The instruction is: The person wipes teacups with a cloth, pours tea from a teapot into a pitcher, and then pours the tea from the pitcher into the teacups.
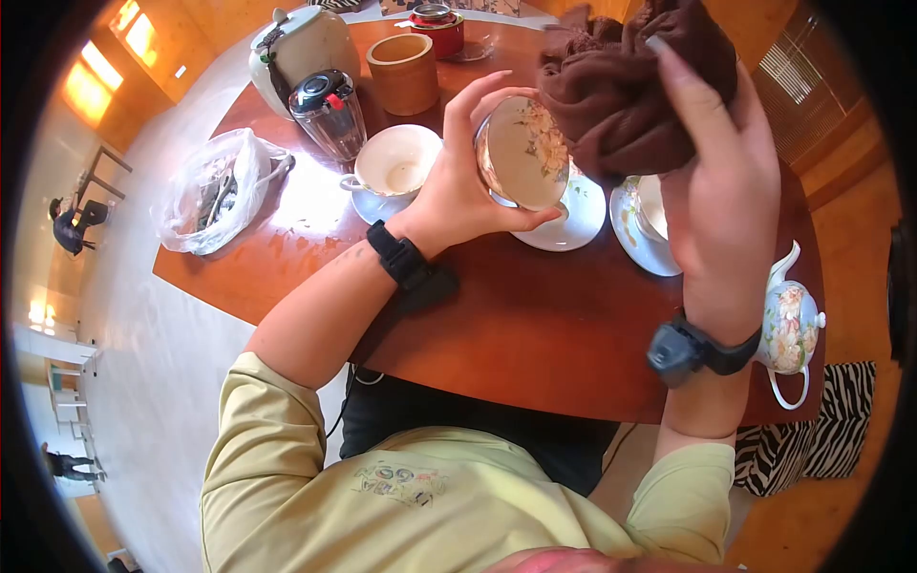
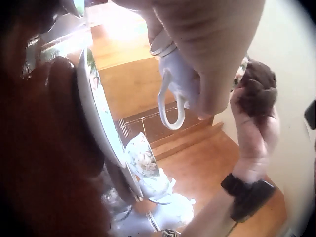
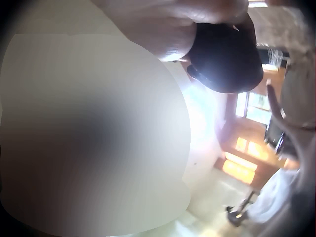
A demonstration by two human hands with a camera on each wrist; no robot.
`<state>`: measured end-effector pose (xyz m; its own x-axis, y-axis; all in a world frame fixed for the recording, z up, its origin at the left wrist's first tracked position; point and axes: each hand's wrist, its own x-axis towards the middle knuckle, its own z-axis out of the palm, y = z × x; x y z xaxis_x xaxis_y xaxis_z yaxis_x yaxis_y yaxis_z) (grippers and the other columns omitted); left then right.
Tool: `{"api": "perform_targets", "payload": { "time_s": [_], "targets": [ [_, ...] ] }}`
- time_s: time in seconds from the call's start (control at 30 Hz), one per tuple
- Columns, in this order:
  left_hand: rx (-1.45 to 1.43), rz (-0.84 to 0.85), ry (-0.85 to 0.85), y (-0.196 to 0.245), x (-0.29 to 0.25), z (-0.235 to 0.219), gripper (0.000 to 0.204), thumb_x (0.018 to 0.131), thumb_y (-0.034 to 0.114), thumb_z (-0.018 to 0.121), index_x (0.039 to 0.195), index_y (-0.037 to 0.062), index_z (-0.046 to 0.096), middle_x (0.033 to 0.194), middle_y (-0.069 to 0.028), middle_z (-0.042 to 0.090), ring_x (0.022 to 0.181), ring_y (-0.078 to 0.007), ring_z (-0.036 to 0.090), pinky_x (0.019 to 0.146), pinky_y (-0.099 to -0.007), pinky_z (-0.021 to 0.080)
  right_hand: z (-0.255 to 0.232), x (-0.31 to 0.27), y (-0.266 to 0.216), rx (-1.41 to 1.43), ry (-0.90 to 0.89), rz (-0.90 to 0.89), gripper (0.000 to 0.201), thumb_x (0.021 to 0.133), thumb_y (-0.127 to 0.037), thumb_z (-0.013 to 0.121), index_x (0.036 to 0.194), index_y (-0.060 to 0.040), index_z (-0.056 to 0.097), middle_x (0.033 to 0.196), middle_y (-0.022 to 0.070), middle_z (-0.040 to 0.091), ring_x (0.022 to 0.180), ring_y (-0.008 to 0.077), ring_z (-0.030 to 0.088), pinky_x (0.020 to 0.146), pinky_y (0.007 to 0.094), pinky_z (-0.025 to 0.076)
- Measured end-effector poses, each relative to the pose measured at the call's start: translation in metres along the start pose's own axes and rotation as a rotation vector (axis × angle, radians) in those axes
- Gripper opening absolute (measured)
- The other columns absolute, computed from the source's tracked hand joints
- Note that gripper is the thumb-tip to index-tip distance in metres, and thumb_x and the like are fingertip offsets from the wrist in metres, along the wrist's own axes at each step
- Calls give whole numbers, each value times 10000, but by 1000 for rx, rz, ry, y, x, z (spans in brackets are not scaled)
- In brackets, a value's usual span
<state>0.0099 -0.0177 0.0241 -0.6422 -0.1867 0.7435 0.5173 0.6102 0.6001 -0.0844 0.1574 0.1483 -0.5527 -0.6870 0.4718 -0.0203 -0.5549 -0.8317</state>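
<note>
My left hand (image 1: 457, 191) grips a floral teacup (image 1: 525, 158), tilted so its inside faces the head camera. In the left wrist view the cup's white handle (image 2: 163, 106) hangs below the left hand (image 2: 210, 54). My right hand (image 1: 716, 181) holds a bunched brown cloth (image 1: 626, 95) just right of the cup, thumb laid over it. The cloth shows dark in the right wrist view (image 3: 227, 57), and brown in the left wrist view (image 2: 256, 89). Beneath the cup, a saucer (image 1: 573, 224) lies on the table.
On the table (image 1: 478, 325) stand a second cup (image 1: 396, 162) on a saucer, another cup and saucer (image 1: 635, 229), a floral teapot (image 1: 791, 325), a wooden pot (image 1: 403, 76), a glass jug (image 1: 330, 119), a large pale jar (image 1: 320, 43), a red canister (image 1: 439, 36) and a plastic bag (image 1: 215, 196).
</note>
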Motion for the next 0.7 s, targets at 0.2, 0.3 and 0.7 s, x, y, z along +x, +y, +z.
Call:
{"api": "perform_targets", "payload": {
  "time_s": [0.2, 0.3, 0.7],
  "targets": [
    [243, 99, 39, 13, 5, 2, 1274, 621, 121, 971, 1540, 122, 89, 1449, -165, 440, 1300, -264, 516, 1080, -415, 467, 8, -19, 43, -814, -327, -171, 362, 876, 60, 617, 1207, -51, 523, 1035, 190, 638, 955, 364, 660, 862, 389, 513],
    [-16, 40, 41, 2, 3, 2, 1287, 611, 114, 972, 1541, 113, 82, 1445, -152, 448, 1280, -254, 529, 1065, -401, 478, 20, -33, 46, -944, -258, -251, 364, 886, 63, 598, 1220, -53, 512, 1048, 184, 636, 960, 348, 659, 858, 374, 508],
    [-119, -157, 113, -2, -3, 5, 1164, 617, 180, 989, 1461, 91, 193, 1417, -170, 451, 1296, -273, 519, 1090, -429, 467, -6, -10, -10, -450, -179, -110, 325, 1005, -63, 626, 1309, 14, 539, 1175, 31, 648, 1073, 103, 594, 980, 263, 463]
  ]
}}
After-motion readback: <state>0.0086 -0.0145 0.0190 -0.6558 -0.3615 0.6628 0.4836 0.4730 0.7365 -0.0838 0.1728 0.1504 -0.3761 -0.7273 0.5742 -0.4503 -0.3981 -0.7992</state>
